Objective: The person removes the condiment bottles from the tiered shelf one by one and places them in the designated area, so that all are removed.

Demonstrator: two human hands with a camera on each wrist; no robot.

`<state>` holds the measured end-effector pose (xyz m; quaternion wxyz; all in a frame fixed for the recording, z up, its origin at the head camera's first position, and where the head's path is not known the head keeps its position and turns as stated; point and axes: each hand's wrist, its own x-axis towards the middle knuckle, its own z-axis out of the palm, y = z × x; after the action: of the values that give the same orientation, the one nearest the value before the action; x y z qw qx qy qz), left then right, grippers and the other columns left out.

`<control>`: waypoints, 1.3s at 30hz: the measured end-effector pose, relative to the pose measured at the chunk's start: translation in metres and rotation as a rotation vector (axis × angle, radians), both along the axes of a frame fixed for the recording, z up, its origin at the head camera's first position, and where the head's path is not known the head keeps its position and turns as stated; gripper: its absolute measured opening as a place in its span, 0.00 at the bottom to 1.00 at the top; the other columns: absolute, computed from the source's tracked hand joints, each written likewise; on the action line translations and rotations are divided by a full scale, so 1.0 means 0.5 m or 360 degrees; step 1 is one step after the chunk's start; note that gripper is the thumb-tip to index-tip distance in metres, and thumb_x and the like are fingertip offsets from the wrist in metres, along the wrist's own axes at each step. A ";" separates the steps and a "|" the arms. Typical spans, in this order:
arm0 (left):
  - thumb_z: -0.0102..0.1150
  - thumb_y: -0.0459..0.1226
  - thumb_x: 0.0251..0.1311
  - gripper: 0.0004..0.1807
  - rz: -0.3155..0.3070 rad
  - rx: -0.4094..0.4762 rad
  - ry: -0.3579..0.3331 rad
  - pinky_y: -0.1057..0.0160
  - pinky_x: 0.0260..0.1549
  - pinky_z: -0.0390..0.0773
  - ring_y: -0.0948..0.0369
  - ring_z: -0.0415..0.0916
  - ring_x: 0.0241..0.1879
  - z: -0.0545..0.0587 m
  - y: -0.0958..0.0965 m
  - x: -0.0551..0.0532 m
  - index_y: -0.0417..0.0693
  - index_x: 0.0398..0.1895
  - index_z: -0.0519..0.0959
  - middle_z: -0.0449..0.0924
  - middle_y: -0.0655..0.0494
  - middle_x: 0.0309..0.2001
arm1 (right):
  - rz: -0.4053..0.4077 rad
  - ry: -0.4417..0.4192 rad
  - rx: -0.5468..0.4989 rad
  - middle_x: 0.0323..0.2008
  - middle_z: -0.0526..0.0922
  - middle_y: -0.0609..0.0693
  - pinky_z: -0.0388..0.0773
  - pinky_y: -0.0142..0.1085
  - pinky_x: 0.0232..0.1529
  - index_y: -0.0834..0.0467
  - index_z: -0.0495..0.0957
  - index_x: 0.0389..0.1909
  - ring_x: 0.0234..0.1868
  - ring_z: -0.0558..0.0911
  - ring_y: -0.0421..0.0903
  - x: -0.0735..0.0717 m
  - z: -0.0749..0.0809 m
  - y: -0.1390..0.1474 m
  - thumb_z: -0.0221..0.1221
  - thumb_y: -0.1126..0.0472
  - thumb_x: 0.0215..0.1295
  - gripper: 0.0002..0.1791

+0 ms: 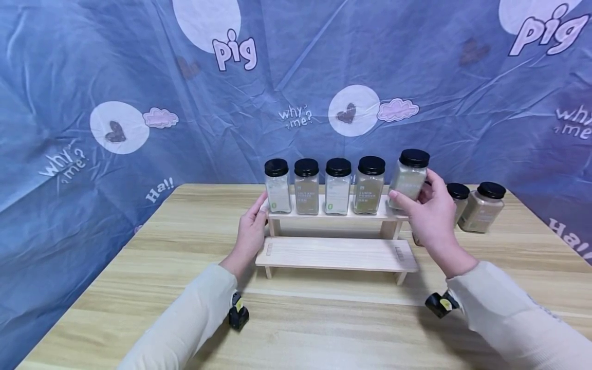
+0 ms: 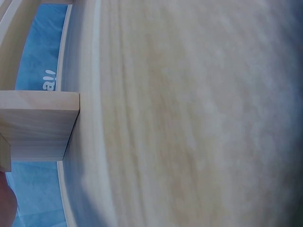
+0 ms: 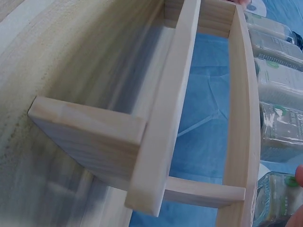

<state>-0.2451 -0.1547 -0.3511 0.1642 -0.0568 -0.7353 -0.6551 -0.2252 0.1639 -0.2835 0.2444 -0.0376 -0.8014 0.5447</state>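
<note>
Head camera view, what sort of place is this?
Probably an indoor, staged tabletop setup: a printed blue cloth backdrop hangs behind a wood-grain table bearing a two-tier wooden rack and spice jars.

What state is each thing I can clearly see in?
Four jars in a row: upright, lids on.
Fifth jar: lid on, held by the right hand.
Two rightmost jars: upright, lids on.
Wooden rack: standing, left hand at its left end.
Backdrop cloth: hanging, creased.
</note>
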 end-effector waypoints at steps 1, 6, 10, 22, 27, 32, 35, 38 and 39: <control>0.40 0.34 0.69 0.23 0.0005 -0.0005 -0.0002 0.59 0.58 0.70 0.55 0.68 0.58 0.001 0.000 0.000 0.47 0.66 0.64 0.66 0.45 0.64 | -0.0004 0.0003 0.0001 0.54 0.76 0.57 0.74 0.20 0.46 0.50 0.60 0.66 0.47 0.76 0.34 0.000 0.000 0.001 0.67 0.61 0.52 0.40; 0.39 0.33 0.68 0.23 0.0013 -0.0028 0.0019 0.57 0.58 0.70 0.54 0.68 0.58 0.003 -0.002 -0.001 0.46 0.66 0.64 0.66 0.43 0.63 | -0.0015 0.0038 0.0005 0.54 0.77 0.56 0.72 0.19 0.43 0.48 0.61 0.66 0.45 0.75 0.32 0.000 0.001 0.008 0.67 0.62 0.51 0.40; 0.40 0.34 0.68 0.23 0.0013 -0.0020 0.0019 0.59 0.58 0.70 0.55 0.68 0.59 0.003 -0.002 -0.002 0.46 0.66 0.64 0.66 0.45 0.63 | -0.0031 0.0104 0.0016 0.52 0.78 0.54 0.73 0.18 0.42 0.48 0.62 0.65 0.44 0.76 0.31 0.001 -0.001 0.012 0.68 0.63 0.50 0.40; 0.40 0.34 0.68 0.23 0.0018 -0.0017 -0.0005 0.60 0.58 0.70 0.55 0.67 0.60 0.004 -0.003 -0.004 0.47 0.66 0.64 0.65 0.46 0.64 | -0.0139 0.0257 0.0070 0.42 0.79 0.43 0.71 0.15 0.36 0.51 0.66 0.61 0.37 0.75 0.27 0.006 -0.012 0.041 0.68 0.64 0.48 0.37; 0.40 0.34 0.68 0.23 0.0028 -0.0035 -0.0009 0.60 0.59 0.69 0.55 0.66 0.60 0.003 -0.005 -0.002 0.47 0.66 0.64 0.65 0.45 0.64 | -0.0179 0.0306 0.0050 0.38 0.78 0.38 0.71 0.15 0.35 0.52 0.67 0.60 0.35 0.75 0.26 0.011 -0.015 0.056 0.68 0.65 0.47 0.36; 0.39 0.34 0.68 0.23 0.0020 -0.0023 0.0000 0.59 0.59 0.70 0.54 0.67 0.60 0.002 -0.005 -0.001 0.47 0.66 0.64 0.66 0.45 0.64 | -0.0243 0.0351 0.0052 0.36 0.78 0.36 0.70 0.14 0.33 0.53 0.69 0.58 0.33 0.75 0.26 0.012 -0.022 0.074 0.68 0.65 0.46 0.35; 0.39 0.33 0.68 0.23 0.0018 -0.0014 0.0001 0.59 0.59 0.69 0.55 0.66 0.60 0.000 -0.004 -0.002 0.46 0.66 0.63 0.64 0.46 0.65 | -0.0276 0.0373 0.0052 0.35 0.77 0.35 0.70 0.14 0.33 0.52 0.70 0.58 0.33 0.75 0.27 0.011 -0.026 0.086 0.68 0.66 0.45 0.34; 0.40 0.33 0.68 0.23 0.0011 0.0001 -0.0004 0.59 0.59 0.69 0.56 0.66 0.58 -0.003 -0.002 -0.003 0.45 0.67 0.63 0.64 0.46 0.65 | -0.0303 0.0406 0.0030 0.35 0.75 0.33 0.70 0.14 0.33 0.52 0.70 0.57 0.33 0.74 0.28 0.009 -0.031 0.099 0.68 0.67 0.45 0.34; 0.40 0.33 0.68 0.23 0.0011 -0.0001 -0.0004 0.59 0.59 0.69 0.56 0.66 0.58 -0.003 -0.002 -0.003 0.45 0.67 0.63 0.65 0.46 0.65 | -0.0314 0.0414 0.0026 0.35 0.75 0.32 0.70 0.14 0.33 0.52 0.70 0.57 0.33 0.74 0.28 0.008 -0.032 0.103 0.68 0.67 0.45 0.34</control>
<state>-0.2467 -0.1556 -0.3529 0.1654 -0.0535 -0.7359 -0.6544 -0.2213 0.2155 -0.2997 0.3987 -0.0432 -0.7597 0.5119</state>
